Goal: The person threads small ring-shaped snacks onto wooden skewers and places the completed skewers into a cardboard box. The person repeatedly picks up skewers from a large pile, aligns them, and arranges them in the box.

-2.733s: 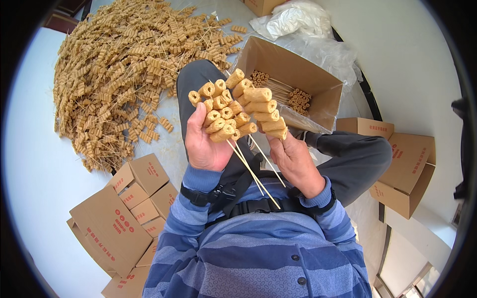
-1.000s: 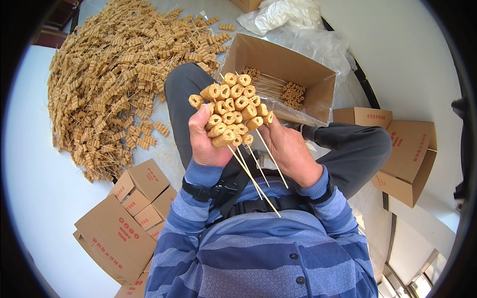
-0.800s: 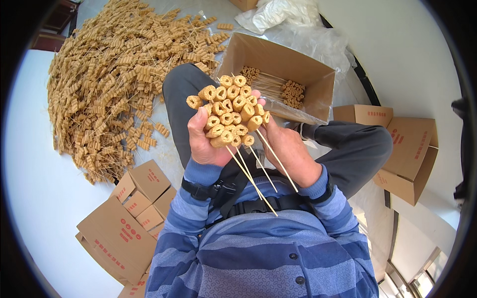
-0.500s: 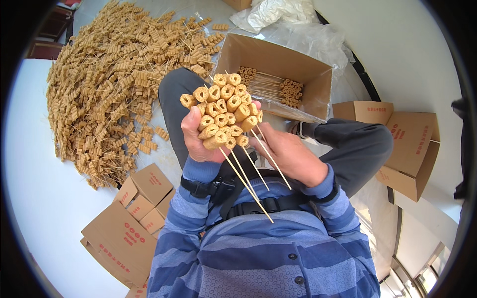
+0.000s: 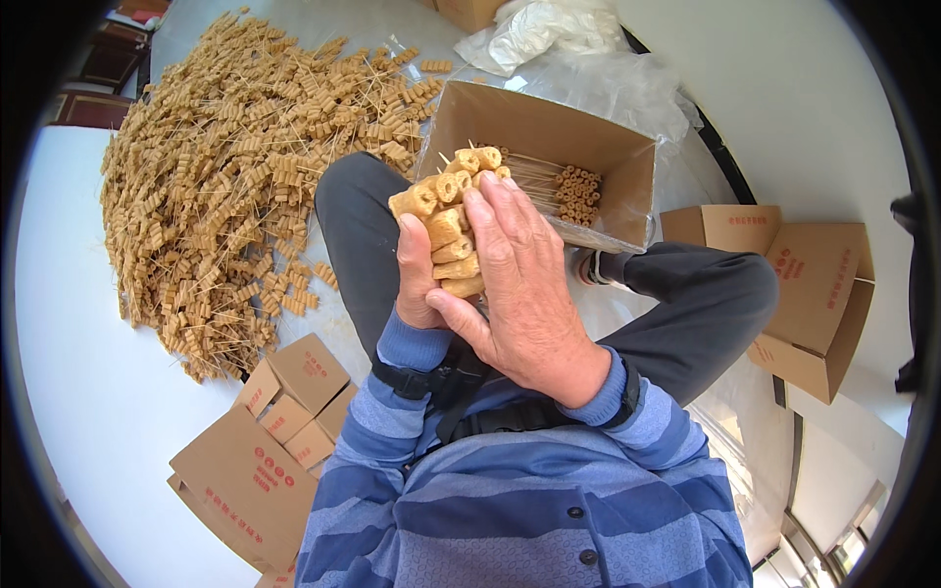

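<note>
My left hand (image 5: 416,279) grips a bunch of skewered food rolls (image 5: 446,230), golden-brown hollow tubes threaded on thin sticks. Its thumb shows at the near left side of the bunch; the other fingers are hidden behind it. Across the right side of the bunch lies my right hand (image 5: 534,294), palm against the rolls, with its fingers stretched out. Only a few stick tips poke out at the far end. Just beyond my hands stands an open cardboard box (image 5: 613,176) lined with clear plastic, holding more skewers (image 5: 576,191) laid in rows.
A large heap of loose skewers (image 5: 235,176) spreads over the floor at the left. Cardboard cartons (image 5: 240,480) lie at the lower left, and another open carton (image 5: 818,279) stands at the right. Crumpled plastic sheeting (image 5: 559,34) lies behind the box. My crossed legs (image 5: 696,304) flank the work.
My right hand has come up from beneath the bunch and now lies flat over its right side. The bunch has tilted, and the long sticks that hung toward me are out of sight.
</note>
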Motion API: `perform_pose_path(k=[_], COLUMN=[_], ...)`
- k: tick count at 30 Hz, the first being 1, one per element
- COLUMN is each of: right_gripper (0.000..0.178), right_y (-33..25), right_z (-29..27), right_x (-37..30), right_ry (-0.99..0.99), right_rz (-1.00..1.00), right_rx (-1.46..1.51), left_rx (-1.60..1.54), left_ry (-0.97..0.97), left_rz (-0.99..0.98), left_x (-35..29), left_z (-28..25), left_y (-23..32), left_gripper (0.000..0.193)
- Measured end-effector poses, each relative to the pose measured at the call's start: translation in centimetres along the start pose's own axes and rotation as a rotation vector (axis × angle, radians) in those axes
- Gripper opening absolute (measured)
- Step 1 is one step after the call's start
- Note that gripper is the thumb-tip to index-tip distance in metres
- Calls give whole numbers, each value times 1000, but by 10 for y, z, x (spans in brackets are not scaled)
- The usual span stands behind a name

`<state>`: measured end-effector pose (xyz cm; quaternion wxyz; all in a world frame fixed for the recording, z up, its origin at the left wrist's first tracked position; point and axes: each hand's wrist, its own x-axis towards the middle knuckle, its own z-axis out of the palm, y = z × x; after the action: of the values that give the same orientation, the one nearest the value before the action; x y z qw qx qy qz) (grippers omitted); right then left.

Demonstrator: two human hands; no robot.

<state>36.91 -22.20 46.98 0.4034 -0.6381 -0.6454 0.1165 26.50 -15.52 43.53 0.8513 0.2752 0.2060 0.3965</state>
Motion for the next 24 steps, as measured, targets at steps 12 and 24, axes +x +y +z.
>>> perform_pose_path(k=[12,24], right_gripper=[76,71], right_y=[10,20], right_z=[3,13], right_x=[-6,-9], right_ry=[-66,9], right_rz=[55,110], right_rx=[24,119], left_rx=[-3,59], left_ry=[122,-66], left_rz=[6,-62], left_x=[8,8], left_z=[10,-12], left_y=[-3,-7], left_gripper=[80,68])
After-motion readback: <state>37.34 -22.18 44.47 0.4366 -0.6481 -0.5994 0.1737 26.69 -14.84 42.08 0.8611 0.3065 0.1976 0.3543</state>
